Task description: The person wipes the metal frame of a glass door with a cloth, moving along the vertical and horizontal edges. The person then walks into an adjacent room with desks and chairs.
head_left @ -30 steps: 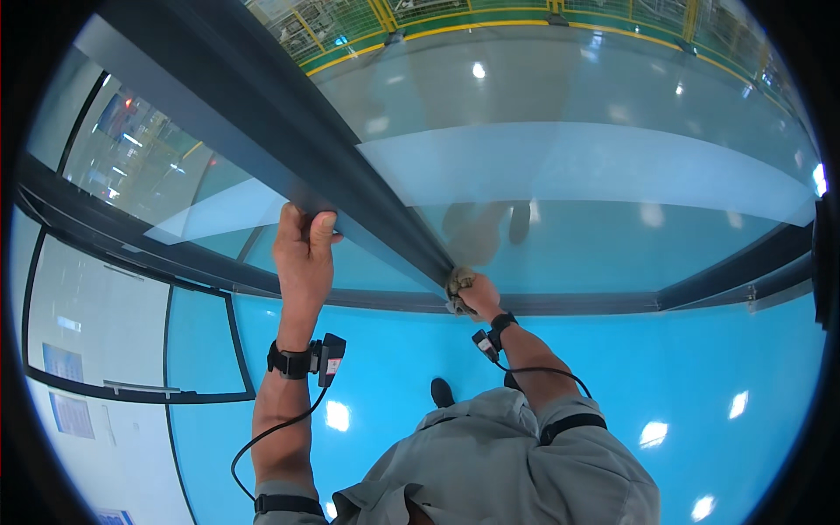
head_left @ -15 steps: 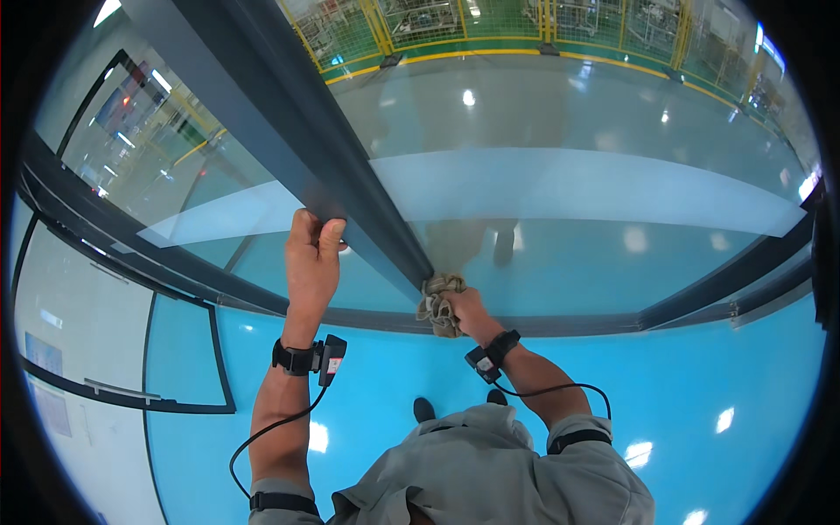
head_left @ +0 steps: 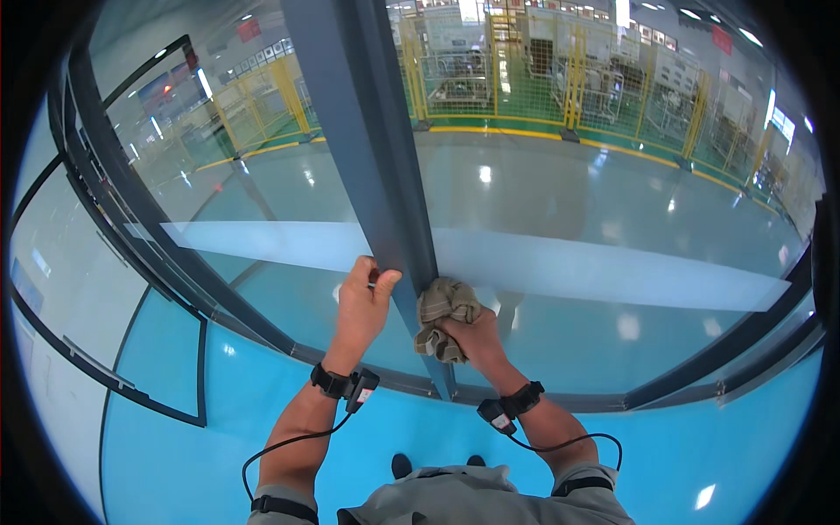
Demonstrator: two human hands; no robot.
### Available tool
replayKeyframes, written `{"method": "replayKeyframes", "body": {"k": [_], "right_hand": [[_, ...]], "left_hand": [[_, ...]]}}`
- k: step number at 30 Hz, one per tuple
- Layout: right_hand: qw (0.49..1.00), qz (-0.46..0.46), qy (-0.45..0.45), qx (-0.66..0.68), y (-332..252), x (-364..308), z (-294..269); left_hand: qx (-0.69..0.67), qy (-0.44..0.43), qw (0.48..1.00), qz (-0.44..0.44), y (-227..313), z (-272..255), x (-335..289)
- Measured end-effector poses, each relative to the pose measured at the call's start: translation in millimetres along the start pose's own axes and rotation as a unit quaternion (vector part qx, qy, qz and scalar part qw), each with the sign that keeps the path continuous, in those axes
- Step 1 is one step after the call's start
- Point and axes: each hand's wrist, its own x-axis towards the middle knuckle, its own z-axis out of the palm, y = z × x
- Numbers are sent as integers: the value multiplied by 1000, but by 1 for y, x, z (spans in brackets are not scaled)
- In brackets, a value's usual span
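A dark grey metal post (head_left: 372, 131) stands upright between two glass panes, running down to the floor-level frame. My left hand (head_left: 360, 306) is at the post's left edge, thumb over its near face and fingers curled at the side; its fingertips are partly hidden. My right hand (head_left: 477, 337) is closed on a crumpled brown checked cloth (head_left: 446, 302), which presses against the lower part of the post on its right side. Both wrists carry a black strap with a small cabled device.
A frosted band (head_left: 604, 267) crosses the glass panes. Beyond the glass are yellow mesh fencing (head_left: 490, 83) and machinery. A dark-framed glass panel (head_left: 157, 350) stands at the left. Blue glossy floor (head_left: 560, 455) lies under my feet.
My right hand and the cloth have moved up the post from near its foot. My left hand stays by the post's left edge. The view has tilted up, showing more fencing.
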Motion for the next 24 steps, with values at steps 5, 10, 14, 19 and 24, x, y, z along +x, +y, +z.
{"method": "replayKeyframes", "body": {"k": [5, 10, 14, 19, 24], "right_hand": [[991, -109, -5, -79, -63, -4, 25], [978, -184, -1, -101, -109, -2, 38], [901, -407, 39, -141, -148, 22, 71], [824, -557, 93, -45, -198, 51, 99], [830, -542, 95, -98, -177, 40, 89]], "left_hand": [[15, 2, 1000, 17, -2, -8, -4], [55, -1, 997, 52, -18, -4, -5], [5, 38, 997, 63, -55, -6, -10], [-47, -36, 998, -14, -30, 1, -5], [-52, -31, 998, -8, -33, 2, -6]]}}
